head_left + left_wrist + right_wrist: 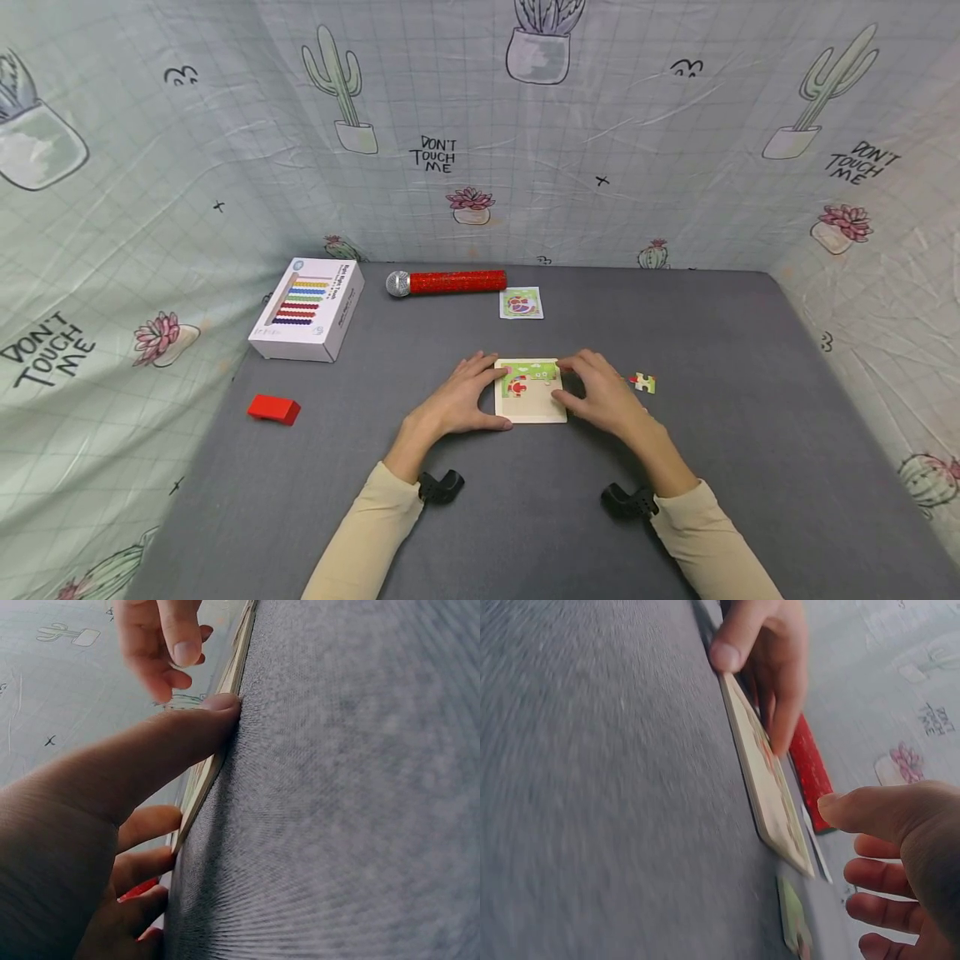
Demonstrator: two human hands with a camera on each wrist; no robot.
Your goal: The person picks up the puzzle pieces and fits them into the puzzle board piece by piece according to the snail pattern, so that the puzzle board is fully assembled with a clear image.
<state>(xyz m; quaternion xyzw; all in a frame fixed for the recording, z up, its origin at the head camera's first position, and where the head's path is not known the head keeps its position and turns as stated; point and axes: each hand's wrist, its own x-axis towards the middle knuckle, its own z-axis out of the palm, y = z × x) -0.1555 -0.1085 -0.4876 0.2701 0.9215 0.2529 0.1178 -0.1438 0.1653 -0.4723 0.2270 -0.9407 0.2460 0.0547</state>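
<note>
A small wooden puzzle board (528, 410) lies flat on the table, with a green strip along its top, a red figure at its left and bare wood elsewhere. My left hand (464, 395) holds its left side, the thumb at the near corner and index fingertip over the picture. The board's edge (746, 769) shows side-on in the right wrist view. Over the right side hovers my right hand (597, 392), thumb and fingers apart with nothing between them. To the right of that hand lies a loose jigsaw piece (643, 382), green, white and red.
Behind the board are a small picture card (521, 303) and a red glittery microphone (457, 282). At the back left stands a white box (307, 308) printed with coloured bead rows. A red block (273, 408) lies at the left. A cactus-print cloth (480, 108) hangs behind the table.
</note>
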